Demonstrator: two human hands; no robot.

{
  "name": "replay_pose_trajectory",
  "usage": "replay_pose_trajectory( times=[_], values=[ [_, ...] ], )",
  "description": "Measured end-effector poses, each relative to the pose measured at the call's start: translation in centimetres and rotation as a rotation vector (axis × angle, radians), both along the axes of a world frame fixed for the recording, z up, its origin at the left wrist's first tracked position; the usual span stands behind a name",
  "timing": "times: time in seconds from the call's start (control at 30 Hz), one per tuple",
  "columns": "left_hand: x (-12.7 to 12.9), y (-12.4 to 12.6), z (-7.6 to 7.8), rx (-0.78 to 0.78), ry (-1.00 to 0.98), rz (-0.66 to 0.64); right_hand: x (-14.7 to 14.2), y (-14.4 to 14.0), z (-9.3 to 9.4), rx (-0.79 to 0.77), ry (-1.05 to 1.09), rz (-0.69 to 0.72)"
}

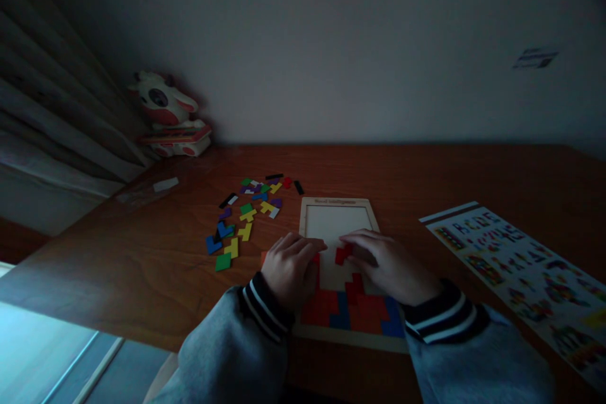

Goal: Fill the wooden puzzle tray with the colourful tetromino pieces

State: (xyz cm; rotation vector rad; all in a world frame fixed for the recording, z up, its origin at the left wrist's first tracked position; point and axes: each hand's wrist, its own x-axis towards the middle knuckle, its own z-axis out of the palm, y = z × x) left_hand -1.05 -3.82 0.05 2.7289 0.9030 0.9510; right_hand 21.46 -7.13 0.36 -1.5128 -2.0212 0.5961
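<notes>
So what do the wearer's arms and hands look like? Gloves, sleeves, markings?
Left hand and right hand: no gloves. Long, loose grey sleeves, bluish in this dim light. Dark cuffs, each with two pale stripes. No cables visible.

In the lower middle of the frame, the left hand [291, 262] covers part of the board's [341, 221] left side. The right hand [391, 262] hides its right edge and some of a red block [341, 255]. The lettering [334, 202] is blurred; the upper-right label [536, 58] is too small to read. The lower-right sheet [525, 265], upper-left curtain [57, 63] and both sleeves [231, 341] run out of frame.
</notes>
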Motion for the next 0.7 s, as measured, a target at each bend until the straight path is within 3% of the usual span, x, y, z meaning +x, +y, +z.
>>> replay_pose_trajectory(
  times=[0.2,0.47,0.7],
  values=[
    [0.5,-0.9,0.2,0.107,0.141,-0.424,1.0,-0.4,0.4,-0.095,0.038,0.029],
    [0.9,-1.5,-0.2,0.028,0.222,-0.436,0.5,-0.2,0.6,-0.150,0.046,0.041],
    [0.7,-1.7,1.0,-0.028,0.289,-0.438,-0.2,-0.3,0.7,-0.148,-0.007,0.042]
  ],
)
